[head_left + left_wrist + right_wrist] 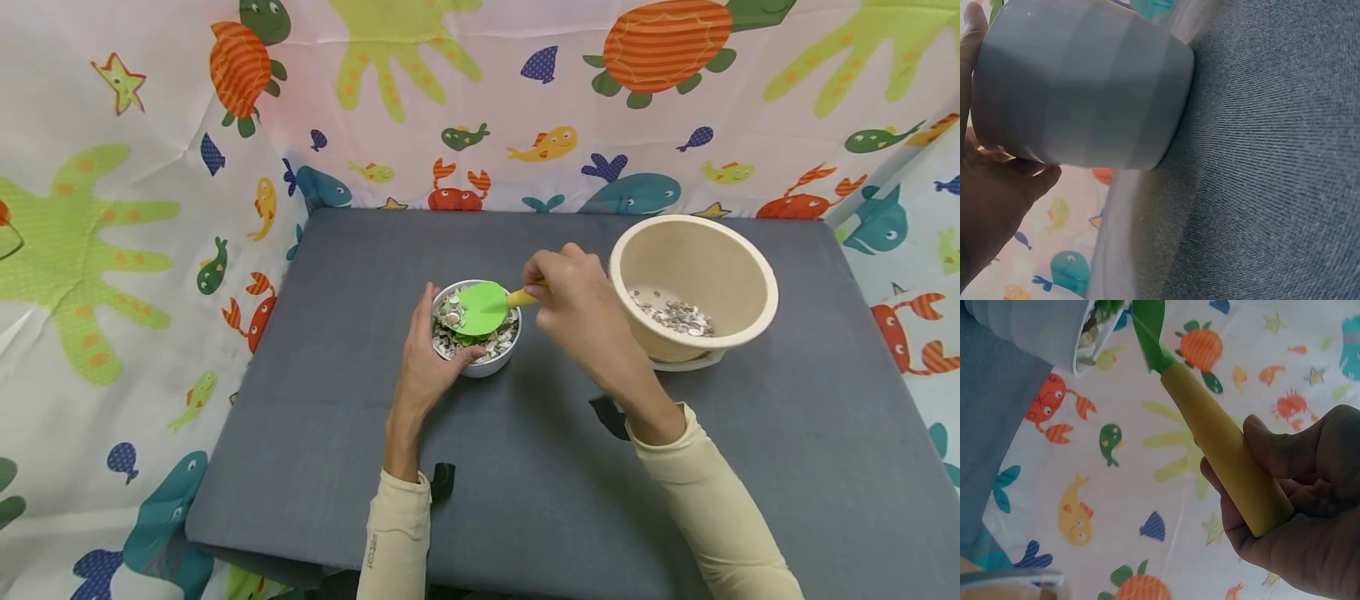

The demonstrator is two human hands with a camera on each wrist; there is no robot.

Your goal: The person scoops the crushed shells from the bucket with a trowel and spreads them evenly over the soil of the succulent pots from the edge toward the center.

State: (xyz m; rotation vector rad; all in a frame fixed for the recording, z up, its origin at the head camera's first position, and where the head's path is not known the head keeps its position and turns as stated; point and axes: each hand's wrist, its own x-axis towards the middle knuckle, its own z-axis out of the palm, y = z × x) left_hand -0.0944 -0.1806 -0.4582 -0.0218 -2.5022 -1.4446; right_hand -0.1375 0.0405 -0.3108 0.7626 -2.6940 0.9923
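A small white pot (489, 367) stands on the table, filled with pale stone-like chips (498, 343) and something green partly hidden among them. My left hand (426, 367) holds the pot from its left side, the thumb over the near rim and the fingers round the far side. In the left wrist view the ribbed pot wall (1091, 87) rests on the cloth. My right hand (581, 304) grips the yellow handle (1229, 450) of a small trowel, whose green blade (483, 308) is over the pot, with some chips at its left edge.
To the right stands a larger cream planter (693, 354), with a heap of similar chips (678, 317) on its bottom. Grey cloth (315, 400) covers the table. A curtain (465, 108) printed with sea animals hangs behind and at both sides.
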